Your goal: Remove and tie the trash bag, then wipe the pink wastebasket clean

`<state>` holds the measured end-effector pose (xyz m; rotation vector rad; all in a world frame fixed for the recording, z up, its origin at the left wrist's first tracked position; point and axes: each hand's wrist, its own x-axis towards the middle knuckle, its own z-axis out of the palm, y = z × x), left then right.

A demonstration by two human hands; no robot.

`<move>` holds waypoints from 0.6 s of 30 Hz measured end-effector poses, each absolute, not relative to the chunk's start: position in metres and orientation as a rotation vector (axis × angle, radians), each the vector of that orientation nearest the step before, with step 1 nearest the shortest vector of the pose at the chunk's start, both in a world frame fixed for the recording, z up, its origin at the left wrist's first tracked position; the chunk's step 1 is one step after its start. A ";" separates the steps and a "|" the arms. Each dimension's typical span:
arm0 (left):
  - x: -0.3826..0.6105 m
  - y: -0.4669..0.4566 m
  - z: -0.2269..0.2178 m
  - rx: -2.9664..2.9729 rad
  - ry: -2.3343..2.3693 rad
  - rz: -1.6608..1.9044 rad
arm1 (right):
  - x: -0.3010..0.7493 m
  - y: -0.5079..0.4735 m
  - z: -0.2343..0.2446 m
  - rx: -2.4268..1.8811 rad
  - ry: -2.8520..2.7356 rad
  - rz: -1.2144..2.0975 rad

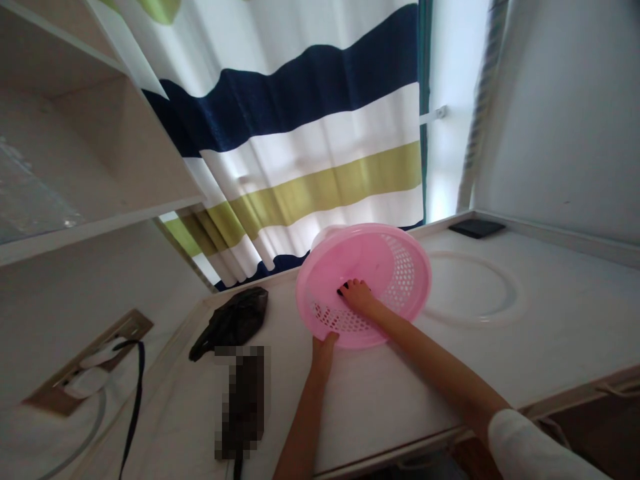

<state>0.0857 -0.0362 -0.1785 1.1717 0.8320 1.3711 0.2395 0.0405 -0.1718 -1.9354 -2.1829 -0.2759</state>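
Observation:
A pink plastic basket (pixel 370 243) with slotted sides is tilted above the white tabletop, its open side facing me. My left hand (pixel 325 343) grips the lower rim, thumb on the edge and the other fingers hidden behind it. Inside the basket is my right hand (pixel 357 297), its fingers curled near the bottom. A small black bit (pixel 343 289) shows at those fingertips; what it is cannot be made out.
A black plastic bag (pixel 233 320) and a blurred-out dark object (pixel 245 403) lie to the left. Plugs (pixel 87 383) sit in a wall socket strip. Right of the basket are a pale ring shape (pixel 510 293) and a black flat item (pixel 477 228). A striped curtain (pixel 320 93) hangs behind.

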 end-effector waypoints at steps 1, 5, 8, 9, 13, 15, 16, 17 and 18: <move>0.086 -0.036 -0.179 1.171 0.832 1.368 | 0.239 0.040 -0.172 -1.934 -2.184 -0.280; 0.087 -0.036 -0.179 1.165 0.795 1.400 | 0.238 0.039 -0.171 -1.927 -2.197 -0.290; 0.087 -0.037 -0.177 1.175 0.773 1.378 | 0.240 0.038 -0.169 -1.916 -2.200 -0.287; 0.087 -0.038 -0.176 1.178 0.774 1.369 | 0.240 0.037 -0.167 -1.911 -2.199 -0.287; 0.086 -0.042 -0.172 1.172 0.779 1.365 | 0.243 0.032 -0.156 -1.814 -2.254 -0.133; 0.086 -0.042 -0.171 1.154 0.777 1.369 | 0.241 0.029 -0.147 -1.698 -2.303 0.036; 0.087 -0.041 -0.171 1.137 0.780 1.379 | 0.239 0.027 -0.142 -1.635 -2.325 0.106; 0.087 -0.040 -0.171 1.115 0.783 1.392 | 0.237 0.024 -0.136 -1.577 -2.347 0.149; 0.087 -0.039 -0.172 1.096 0.783 1.403 | 0.234 0.021 -0.129 -1.527 -2.371 0.171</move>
